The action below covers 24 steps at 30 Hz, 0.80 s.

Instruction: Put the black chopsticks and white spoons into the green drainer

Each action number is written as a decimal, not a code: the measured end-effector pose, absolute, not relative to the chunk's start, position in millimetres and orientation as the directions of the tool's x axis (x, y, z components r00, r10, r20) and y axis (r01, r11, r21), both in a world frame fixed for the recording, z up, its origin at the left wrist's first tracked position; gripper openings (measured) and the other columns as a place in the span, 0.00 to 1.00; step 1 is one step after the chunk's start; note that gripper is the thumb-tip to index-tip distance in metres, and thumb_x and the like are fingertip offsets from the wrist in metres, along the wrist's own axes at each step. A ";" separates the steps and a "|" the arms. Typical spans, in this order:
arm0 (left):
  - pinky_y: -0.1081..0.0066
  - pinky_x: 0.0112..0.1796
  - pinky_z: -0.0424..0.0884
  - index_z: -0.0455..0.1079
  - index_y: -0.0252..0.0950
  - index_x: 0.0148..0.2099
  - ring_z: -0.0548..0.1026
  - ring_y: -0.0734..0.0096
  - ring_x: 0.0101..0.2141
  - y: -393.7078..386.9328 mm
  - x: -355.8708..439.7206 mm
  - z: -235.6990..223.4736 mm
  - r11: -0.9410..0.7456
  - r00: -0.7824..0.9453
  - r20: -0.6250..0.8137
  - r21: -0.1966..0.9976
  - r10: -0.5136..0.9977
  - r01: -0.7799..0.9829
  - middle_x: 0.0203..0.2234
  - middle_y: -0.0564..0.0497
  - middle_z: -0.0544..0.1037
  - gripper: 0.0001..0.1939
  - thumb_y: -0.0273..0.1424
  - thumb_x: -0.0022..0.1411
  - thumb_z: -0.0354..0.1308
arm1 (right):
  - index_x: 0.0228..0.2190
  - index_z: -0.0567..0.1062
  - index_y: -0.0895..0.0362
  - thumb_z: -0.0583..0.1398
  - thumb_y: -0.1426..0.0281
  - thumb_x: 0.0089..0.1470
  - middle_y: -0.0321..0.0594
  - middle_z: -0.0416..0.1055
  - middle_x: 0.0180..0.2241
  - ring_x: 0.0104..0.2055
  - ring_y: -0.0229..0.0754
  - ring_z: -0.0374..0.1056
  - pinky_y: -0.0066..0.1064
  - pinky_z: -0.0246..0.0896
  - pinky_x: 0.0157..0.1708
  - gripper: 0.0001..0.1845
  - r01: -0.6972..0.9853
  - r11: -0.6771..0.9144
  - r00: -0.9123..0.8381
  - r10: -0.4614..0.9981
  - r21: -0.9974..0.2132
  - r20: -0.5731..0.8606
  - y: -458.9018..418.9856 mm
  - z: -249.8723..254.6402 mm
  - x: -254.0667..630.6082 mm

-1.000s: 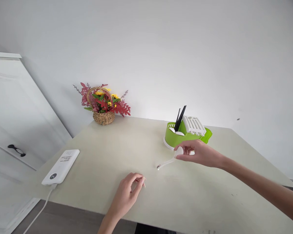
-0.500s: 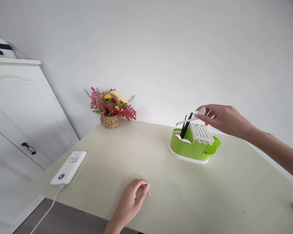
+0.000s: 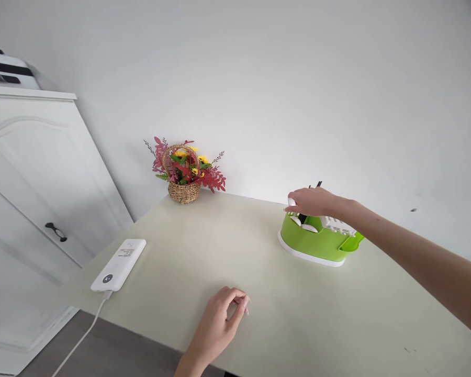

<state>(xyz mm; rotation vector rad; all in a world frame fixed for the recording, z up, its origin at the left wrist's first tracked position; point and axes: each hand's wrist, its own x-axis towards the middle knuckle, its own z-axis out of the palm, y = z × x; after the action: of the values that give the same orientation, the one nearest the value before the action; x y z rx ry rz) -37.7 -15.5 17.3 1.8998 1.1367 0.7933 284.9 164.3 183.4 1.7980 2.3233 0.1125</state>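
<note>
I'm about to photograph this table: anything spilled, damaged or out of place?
Nothing looks spilled. Two blemishes stand out: a small dark spot on the otherwise plain wall, right of the green holder, and faint dark marks on the pale tabletop, near its right front. I cannot tell dirt from damage.

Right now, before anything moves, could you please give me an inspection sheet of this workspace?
Surface: pale table, small dark marks at right
Things: green holder with black utensils and a white slotted rack
Clutter: flower basket at back left, white power bank at left
Hands: right hand over the holder, gripping a white spoon, mostly hidden; left hand curled, nothing seen in it
Cables: white cable from the power bank, over the table edge
Surroundings: white cabinet at left, plain wall behind
</note>
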 end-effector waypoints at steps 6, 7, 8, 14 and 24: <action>0.74 0.32 0.68 0.72 0.42 0.42 0.78 0.68 0.40 -15.7 -39.2 15.7 -0.295 0.424 0.106 0.863 0.900 0.411 0.36 0.51 0.80 0.14 0.40 0.77 0.48 | 0.40 0.77 0.54 0.54 0.53 0.63 0.50 0.78 0.45 0.44 0.55 0.75 0.43 0.65 0.40 0.19 0.951 0.252 -0.220 0.959 0.181 -0.181 175.3 165.9 286.3; 0.74 0.32 0.68 0.72 0.42 0.42 0.78 0.68 0.40 -15.9 -39.6 15.1 -0.291 0.423 0.102 0.864 0.900 0.411 0.36 0.51 0.80 0.14 0.40 0.77 0.48 | 0.39 0.77 0.54 0.54 0.54 0.64 0.50 0.78 0.44 0.43 0.55 0.75 0.43 0.65 0.40 0.19 0.951 0.252 -0.218 0.957 0.178 -0.189 176.2 163.5 286.6; 0.74 0.33 0.69 0.72 0.42 0.42 0.78 0.68 0.40 -15.9 -39.9 14.4 -0.290 0.424 0.100 0.864 0.900 0.412 0.36 0.51 0.80 0.15 0.40 0.77 0.48 | 0.38 0.77 0.54 0.54 0.54 0.64 0.50 0.78 0.44 0.43 0.54 0.75 0.43 0.65 0.40 0.19 0.951 0.253 -0.218 0.956 0.176 -0.196 176.9 161.4 286.8; 0.72 0.38 0.71 0.71 0.42 0.42 0.78 0.68 0.40 -15.5 -40.3 13.1 -0.312 0.434 0.116 0.855 0.893 0.414 0.36 0.51 0.79 0.15 0.40 0.78 0.47 | 0.35 0.78 0.55 0.50 0.52 0.66 0.51 0.78 0.40 0.40 0.55 0.76 0.44 0.66 0.39 0.24 0.956 0.248 -0.213 0.954 0.157 -0.213 176.2 155.5 282.9; 0.70 0.39 0.73 0.71 0.42 0.41 0.78 0.66 0.40 -14.3 -39.5 14.9 -0.356 0.446 0.147 0.829 0.883 0.432 0.35 0.51 0.80 0.14 0.39 0.78 0.47 | 0.55 0.76 0.51 0.47 0.49 0.66 0.48 0.78 0.49 0.50 0.56 0.74 0.46 0.67 0.45 0.30 0.974 0.203 -0.195 0.977 0.104 -0.082 154.4 172.8 288.8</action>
<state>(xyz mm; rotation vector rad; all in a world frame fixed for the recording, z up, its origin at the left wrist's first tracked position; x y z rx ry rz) -39.5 -14.3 14.9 1.9620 1.1020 0.7801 288.8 154.4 172.8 1.9052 2.3323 0.0430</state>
